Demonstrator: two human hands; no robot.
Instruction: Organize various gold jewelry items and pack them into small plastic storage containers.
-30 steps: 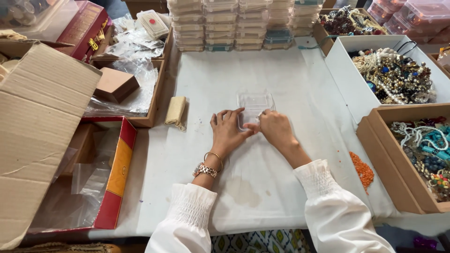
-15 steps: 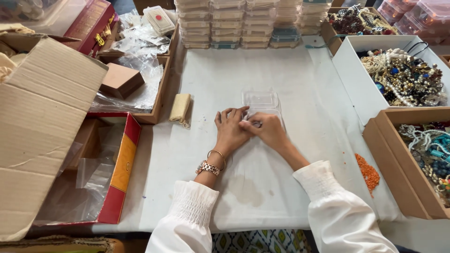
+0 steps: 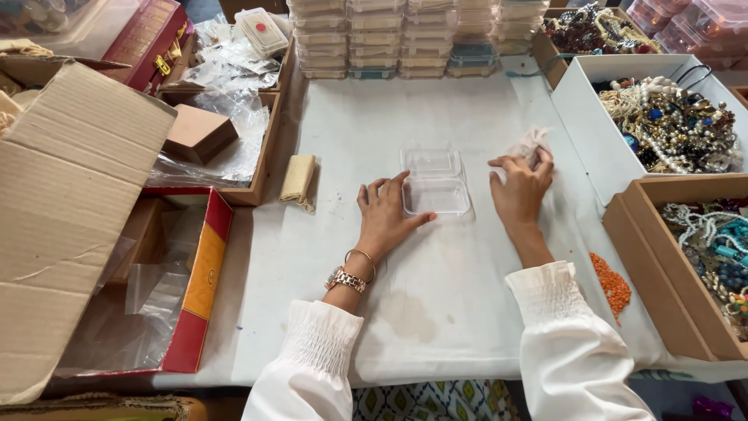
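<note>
A small clear plastic hinged box (image 3: 433,182) lies open on the white table cover (image 3: 436,296), its lid folded back away from me. My left hand (image 3: 386,214) rests flat beside the box, fingertips touching its left and near edges. My right hand (image 3: 520,185) is to the right of the box, its fingers closed on a small pale crumpled piece (image 3: 531,143) that looks like paper or plastic film. Both wrists wear white gathered sleeves; the left has a watch and bangle.
Stacked clear boxes (image 3: 401,37) line the far edge. A white box of beaded jewellery (image 3: 672,121) and a cardboard box of necklaces (image 3: 713,249) stand right. Orange beads (image 3: 610,282) lie near my right forearm. A folded beige cloth (image 3: 298,178), wooden trays and cardboard boxes (image 3: 74,195) sit left.
My hands were together over the closed clear box; now the box lies open, my left hand rests beside it, and my right hand has moved right holding a pale crumpled piece.
</note>
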